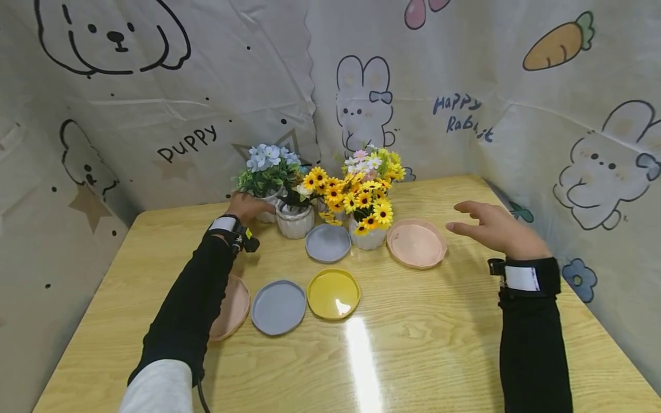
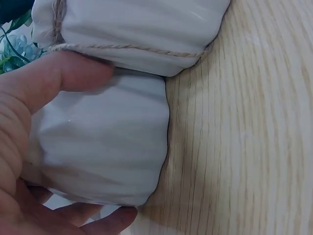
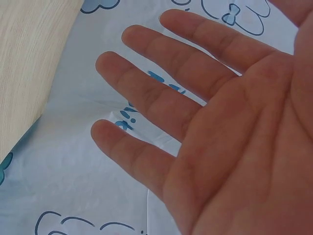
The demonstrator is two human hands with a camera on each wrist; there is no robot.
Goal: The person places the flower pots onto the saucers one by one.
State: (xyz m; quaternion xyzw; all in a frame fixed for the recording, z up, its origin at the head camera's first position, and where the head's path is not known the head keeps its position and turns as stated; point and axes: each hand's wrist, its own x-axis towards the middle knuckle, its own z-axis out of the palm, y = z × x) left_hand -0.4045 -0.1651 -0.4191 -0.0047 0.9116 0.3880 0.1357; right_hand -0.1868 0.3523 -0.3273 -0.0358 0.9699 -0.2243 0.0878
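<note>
At the back left, my left hand point(image 1: 245, 207) grips the white ribbed pot point(image 2: 102, 142) of a plant with blue flowers point(image 1: 269, 158). In the left wrist view the thumb lies along one side of this pot and the fingers curl round the other. Against it stands a second white pot point(image 1: 295, 222) with twine round it. My right hand point(image 1: 496, 229) hovers over the right side of the table, fingers straight and holding nothing. Nearest to it lies a pink plate point(image 1: 417, 244), a little to its left.
A white pot point(image 1: 368, 237) of yellow flowers stands between that pink plate and a small grey plate point(image 1: 327, 243). Nearer lie a yellow plate point(image 1: 333, 294), a larger grey plate point(image 1: 279, 308) and another pink plate point(image 1: 234, 310), partly behind the left sleeve. Printed cloth point(image 1: 258, 103) encloses the table.
</note>
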